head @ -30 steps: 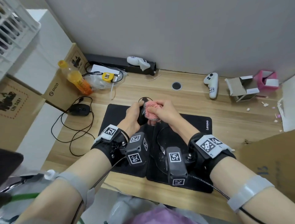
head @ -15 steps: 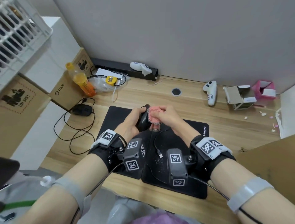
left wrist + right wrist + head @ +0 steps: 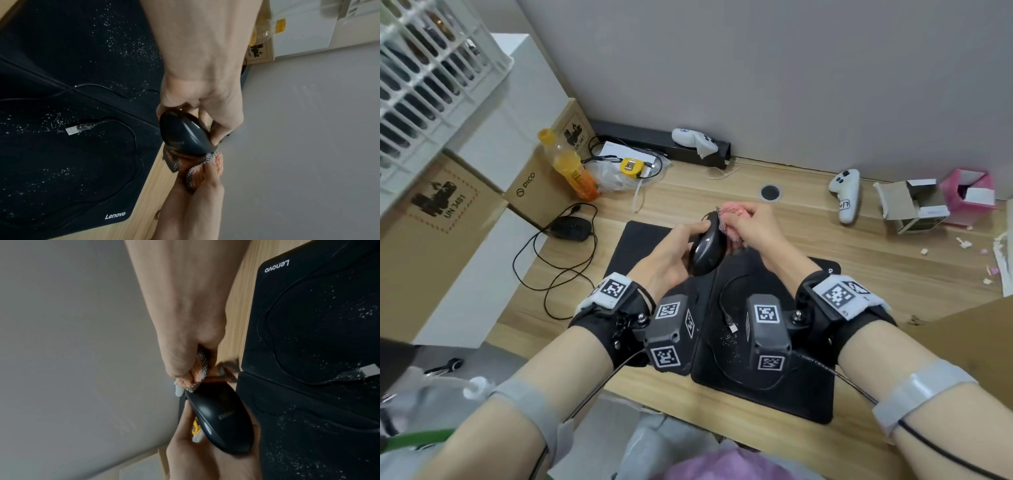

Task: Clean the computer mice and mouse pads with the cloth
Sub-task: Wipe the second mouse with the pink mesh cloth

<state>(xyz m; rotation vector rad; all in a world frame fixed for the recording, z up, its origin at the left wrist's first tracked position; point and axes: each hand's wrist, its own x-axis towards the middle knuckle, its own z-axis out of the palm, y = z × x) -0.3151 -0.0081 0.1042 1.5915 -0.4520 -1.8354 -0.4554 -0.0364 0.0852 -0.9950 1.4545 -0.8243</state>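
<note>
My left hand (image 3: 681, 250) grips a black wired mouse (image 3: 707, 251) (image 3: 185, 134) (image 3: 222, 423), held up above two black mouse pads. My right hand (image 3: 750, 229) holds a bunched pink cloth (image 3: 732, 214) (image 3: 197, 168) (image 3: 197, 374) with a checked edge against the mouse's front end. The right pad (image 3: 763, 394) (image 3: 61, 162) (image 3: 318, 321) carries a Lenovo mark and white specks; the mouse's cable and USB plug (image 3: 732, 327) (image 3: 72, 129) lie on it. The left pad (image 3: 633, 246) is partly under it. A second black mouse (image 3: 570, 229) sits on the desk at the left.
The wooden desk (image 3: 825, 246) runs to a grey wall. An orange bottle (image 3: 573, 169), a yellow tape measure (image 3: 630, 167) and cardboard boxes (image 3: 541, 192) stand at the left. A white controller (image 3: 846, 195), an open box (image 3: 911, 205) and a pink box (image 3: 967, 190) are at the right.
The mouse has turned in my left hand so more of its dark top shows. My right hand with the cloth has slid toward the mouse's front end.
</note>
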